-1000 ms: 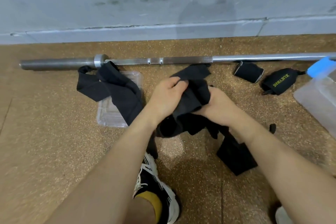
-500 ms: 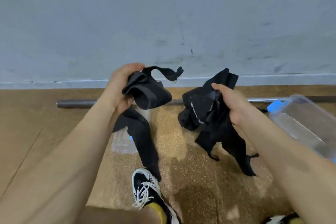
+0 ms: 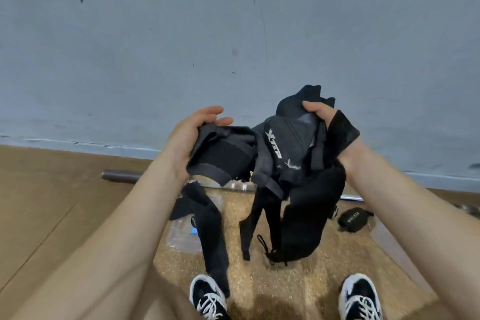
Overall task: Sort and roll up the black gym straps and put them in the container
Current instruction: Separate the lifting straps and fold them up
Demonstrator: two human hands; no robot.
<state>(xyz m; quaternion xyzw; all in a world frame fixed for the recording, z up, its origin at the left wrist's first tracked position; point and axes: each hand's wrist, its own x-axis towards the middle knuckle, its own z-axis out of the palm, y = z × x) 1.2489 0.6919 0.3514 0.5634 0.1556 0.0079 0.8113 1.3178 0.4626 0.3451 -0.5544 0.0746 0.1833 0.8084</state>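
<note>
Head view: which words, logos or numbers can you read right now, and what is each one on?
"X", large white logo letter, the rest stylised and uncertain: on the black strap bundle gripped by the right hand.
Pale lettering on the rolled strap on the floor: too small and blurred to read.
Nothing else legible.

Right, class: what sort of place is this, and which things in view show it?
Probably a gym: a steel barbell lies by the wall, the floor is speckled matting, and the left hand and right hand hold black straps.
</note>
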